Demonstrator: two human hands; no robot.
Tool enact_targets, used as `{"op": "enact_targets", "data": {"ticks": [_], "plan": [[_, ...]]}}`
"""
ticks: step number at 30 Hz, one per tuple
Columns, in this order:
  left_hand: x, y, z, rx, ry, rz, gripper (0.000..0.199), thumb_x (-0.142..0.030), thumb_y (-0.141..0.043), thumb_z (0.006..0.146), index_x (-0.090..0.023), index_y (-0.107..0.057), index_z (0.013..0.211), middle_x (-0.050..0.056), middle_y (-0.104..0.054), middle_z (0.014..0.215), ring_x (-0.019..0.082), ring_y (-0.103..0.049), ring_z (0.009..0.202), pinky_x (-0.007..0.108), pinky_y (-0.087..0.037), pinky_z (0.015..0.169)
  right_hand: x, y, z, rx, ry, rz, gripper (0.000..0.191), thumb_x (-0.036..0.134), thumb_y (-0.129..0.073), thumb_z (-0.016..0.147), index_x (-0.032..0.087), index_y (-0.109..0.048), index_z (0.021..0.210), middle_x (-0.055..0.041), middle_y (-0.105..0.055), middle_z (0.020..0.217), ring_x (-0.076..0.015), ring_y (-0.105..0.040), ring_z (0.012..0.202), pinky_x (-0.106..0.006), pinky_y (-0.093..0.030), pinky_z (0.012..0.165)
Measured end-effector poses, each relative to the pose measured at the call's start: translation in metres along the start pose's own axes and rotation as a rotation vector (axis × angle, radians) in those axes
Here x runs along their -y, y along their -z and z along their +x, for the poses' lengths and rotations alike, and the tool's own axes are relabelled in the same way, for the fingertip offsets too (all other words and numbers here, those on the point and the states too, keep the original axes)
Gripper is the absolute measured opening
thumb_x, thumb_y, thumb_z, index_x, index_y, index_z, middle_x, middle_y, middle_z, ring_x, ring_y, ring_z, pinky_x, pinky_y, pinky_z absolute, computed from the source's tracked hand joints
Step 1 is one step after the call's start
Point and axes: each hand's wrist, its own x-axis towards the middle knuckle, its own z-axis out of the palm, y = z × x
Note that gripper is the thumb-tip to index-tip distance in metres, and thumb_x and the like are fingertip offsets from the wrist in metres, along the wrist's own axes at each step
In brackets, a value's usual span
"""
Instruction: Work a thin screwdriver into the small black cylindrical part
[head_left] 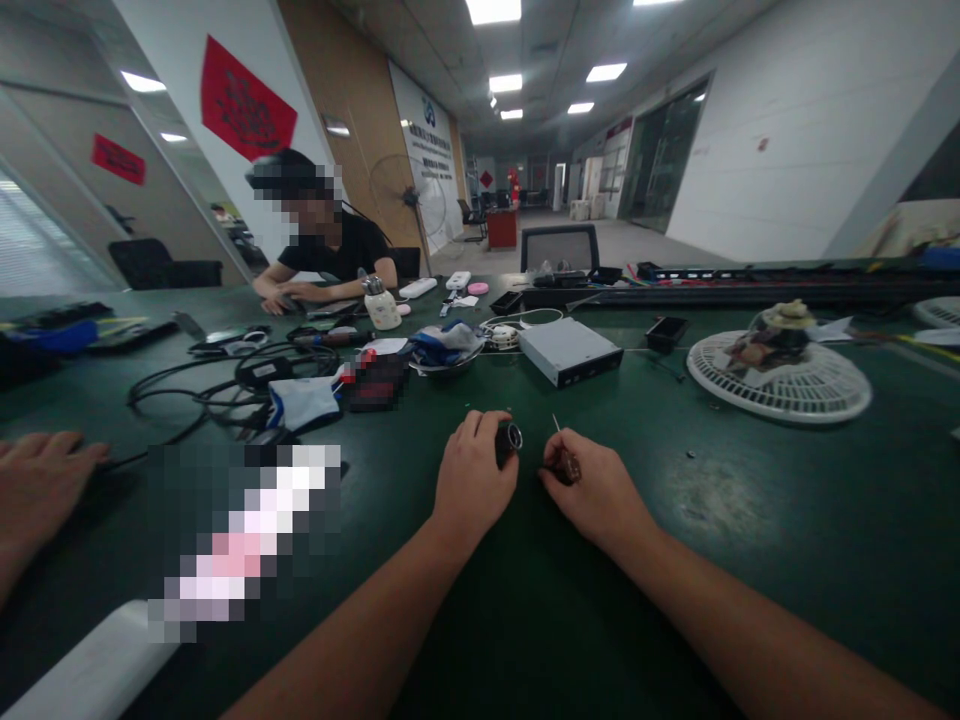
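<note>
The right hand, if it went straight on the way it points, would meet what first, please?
Probably the black cylindrical part held by the left hand, across a gap from the right hand, though depth is unclear.

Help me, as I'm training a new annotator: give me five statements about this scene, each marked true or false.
1. The left hand holds a black cylinder. True.
2. The right hand holds nothing. False: the right hand holds a thin-shafted tool.
3. The right hand touches the left hand. False: there is a gap between them.
4. The white grille lies to the right of the grey box in the picture. True.
5. The bottle stands to the right of the grey box. False: the bottle stands to its left.
</note>
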Motion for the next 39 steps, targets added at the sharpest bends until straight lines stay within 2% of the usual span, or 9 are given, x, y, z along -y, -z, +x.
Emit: {"op": "enact_targets", "data": {"ticks": [6, 12, 17, 23, 31, 39], "plan": [[-0.0010, 0.0000, 0.0006, 0.028, -0.005, -0.017, 0.034, -0.011, -0.063, 0.081, -0.021, -0.056, 0.112, 0.006, -0.063, 0.110, 0.024, -0.061, 0.104, 0.040, -0.048, 0.095, 0.0011, 0.0032, 0.0013, -0.107, -0.001, 0.108, 0.013, 0.012, -0.063, 0.078, 0.023, -0.061, 0.084, -0.0004, -0.068, 0.078, -0.0187, -0.064, 0.069, -0.031, -0.046, 0.065], [-0.0011, 0.0002, 0.0006, 0.050, -0.019, -0.038, 0.027, -0.011, -0.063, 0.079, -0.021, -0.054, 0.102, 0.004, -0.063, 0.102, 0.023, -0.061, 0.097, 0.038, -0.048, 0.087, -0.0005, 0.0025, 0.0030, -0.155, -0.019, 0.362, 0.014, 0.010, -0.062, 0.077, 0.023, -0.058, 0.084, -0.0037, -0.074, 0.095, -0.0205, -0.071, 0.085, -0.033, -0.053, 0.078], [-0.0025, 0.0014, -0.0001, 0.096, -0.056, -0.048, 0.024, -0.012, -0.065, 0.078, -0.022, -0.055, 0.098, 0.003, -0.064, 0.100, 0.022, -0.060, 0.095, 0.037, -0.047, 0.085, -0.0044, 0.0008, 0.0036, -0.210, -0.006, 0.422, 0.016, 0.008, -0.058, 0.077, 0.022, -0.056, 0.081, -0.0034, -0.072, 0.088, -0.0205, -0.071, 0.083, -0.034, -0.054, 0.078], [-0.0048, 0.0037, 0.0000, 0.125, -0.110, -0.064, 0.020, -0.013, -0.065, 0.079, -0.022, -0.057, 0.095, 0.002, -0.063, 0.096, 0.021, -0.059, 0.091, 0.036, -0.046, 0.082, -0.0020, 0.0016, 0.0027, -0.182, 0.038, 0.532, 0.018, 0.008, -0.062, 0.077, 0.022, -0.055, 0.083, -0.0042, -0.072, 0.091, -0.0211, -0.071, 0.087, -0.034, -0.055, 0.080], [-0.0043, 0.0041, -0.0002, 0.140, -0.134, -0.071, 0.019, -0.015, -0.067, 0.080, -0.021, -0.060, 0.097, 0.003, -0.065, 0.099, 0.022, -0.059, 0.093, 0.037, -0.045, 0.084, -0.0008, 0.0021, 0.0018, -0.149, 0.021, 0.615, 0.018, 0.013, -0.070, 0.080, 0.022, -0.054, 0.079, -0.0048, -0.074, 0.094, -0.0219, -0.072, 0.092, -0.035, -0.055, 0.084], [-0.0048, 0.0053, 0.0002, 0.142, -0.196, -0.100, 0.018, -0.013, -0.065, 0.083, -0.022, -0.062, 0.097, 0.002, -0.066, 0.100, 0.022, -0.059, 0.094, 0.037, -0.044, 0.086, -0.0061, -0.0011, 0.0020, -0.171, -0.005, 0.573, 0.022, 0.014, -0.075, 0.078, 0.023, -0.055, 0.081, -0.0015, -0.070, 0.088, -0.0200, -0.070, 0.084, -0.034, -0.055, 0.079]]}}
